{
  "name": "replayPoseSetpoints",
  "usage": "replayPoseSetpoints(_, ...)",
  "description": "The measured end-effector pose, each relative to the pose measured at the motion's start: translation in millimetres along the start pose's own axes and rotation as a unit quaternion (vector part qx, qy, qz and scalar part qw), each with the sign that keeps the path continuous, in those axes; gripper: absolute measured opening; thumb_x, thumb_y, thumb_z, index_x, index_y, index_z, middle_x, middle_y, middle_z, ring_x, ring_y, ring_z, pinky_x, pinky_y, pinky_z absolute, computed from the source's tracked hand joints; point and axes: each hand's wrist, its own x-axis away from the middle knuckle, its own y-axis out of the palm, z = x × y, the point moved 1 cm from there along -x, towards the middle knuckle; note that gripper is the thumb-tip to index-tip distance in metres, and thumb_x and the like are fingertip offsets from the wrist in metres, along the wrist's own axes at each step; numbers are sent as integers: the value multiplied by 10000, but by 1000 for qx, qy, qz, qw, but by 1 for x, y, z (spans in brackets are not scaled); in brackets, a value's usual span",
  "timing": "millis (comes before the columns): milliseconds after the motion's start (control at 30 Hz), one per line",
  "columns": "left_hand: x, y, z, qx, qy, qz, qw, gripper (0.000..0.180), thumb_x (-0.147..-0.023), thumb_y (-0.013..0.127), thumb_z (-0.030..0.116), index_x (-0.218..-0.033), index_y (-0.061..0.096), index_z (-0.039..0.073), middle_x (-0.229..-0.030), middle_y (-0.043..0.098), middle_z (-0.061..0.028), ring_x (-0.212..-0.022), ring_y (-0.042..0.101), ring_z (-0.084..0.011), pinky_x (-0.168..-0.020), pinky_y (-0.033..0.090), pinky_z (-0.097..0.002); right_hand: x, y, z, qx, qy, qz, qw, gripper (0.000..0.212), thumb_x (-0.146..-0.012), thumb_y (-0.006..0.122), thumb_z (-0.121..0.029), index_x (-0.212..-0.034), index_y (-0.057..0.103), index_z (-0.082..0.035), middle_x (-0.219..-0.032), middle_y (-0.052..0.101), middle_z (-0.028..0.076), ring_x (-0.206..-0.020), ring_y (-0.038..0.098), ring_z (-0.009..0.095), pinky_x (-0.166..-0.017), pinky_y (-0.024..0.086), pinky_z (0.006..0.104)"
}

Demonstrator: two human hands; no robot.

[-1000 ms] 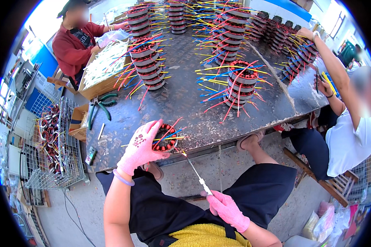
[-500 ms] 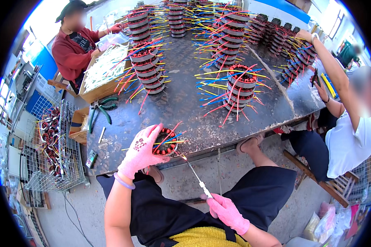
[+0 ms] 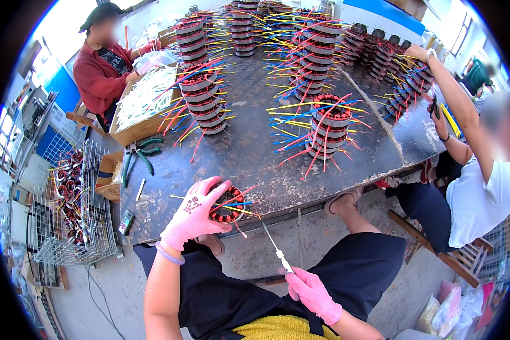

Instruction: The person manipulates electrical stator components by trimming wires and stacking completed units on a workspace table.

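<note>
My left hand (image 3: 194, 213), in a pink glove, is closed around a motor stator (image 3: 239, 200), a ring of red-wrapped coils. It holds the stator at the table's near edge, with red, blue and yellow wires sticking out. My right hand (image 3: 314, 296), also gloved in pink, grips a slim metal rod tool with a white handle (image 3: 283, 259) over my lap. The tool's tip points up and left toward the wire ends, with a small gap between them. A red wire with a pale end hangs below the stator.
Stacks of wired stators (image 3: 328, 127) stand on the dark table (image 3: 260, 147). Green-handled pliers (image 3: 139, 156), a lighter-like item (image 3: 126, 221) and a box of white strips (image 3: 147, 102) lie left. A wire basket (image 3: 73, 249) holds more stators. Co-workers sit left and right.
The stator has turned slightly in my left hand, and its wires point differently. A wire end near the tool's tip has swung down, away from it. My right hand has hardly moved.
</note>
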Motion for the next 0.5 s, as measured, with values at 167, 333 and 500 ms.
replayPoseSetpoints(167, 1, -3, -6, 0, 3, -13, 1000, 927, -534, 867, 266, -1360, 489, 79, -1340, 485, -143, -1222, 474, -364, -1053, 372, -426, -3, 8, -4, 19, -4, 0, 1000, 349, -1013, 482, -256, -1251, 563, -15, -683, 428, -74, -576, 382, 31, -512, 306, 206)
replayPoseSetpoints(333, 0, 0, -3, 7, 5, 0, 1000, 889, -535, 863, 259, -1336, 516, 90, -1307, 501, -145, -1204, 487, -359, -1042, 384, -423, -5, 4, -1, 43, -20, -5, 999, 357, -1012, 477, -254, -1261, 558, -10, -686, 443, -65, -582, 404, 31, -521, 333, 209)
replayPoseSetpoints(500, -1, -3, 0, 1, -9, -3, 1000, 863, -534, 863, 237, -1321, 533, 106, -1280, 512, -149, -1189, 497, -358, -1024, 402, -428, -5, 4, -2, 43, -16, -7, 999, 360, -1011, 478, -250, -1268, 557, -10, -687, 444, -61, -581, 412, 33, -523, 341, 210)
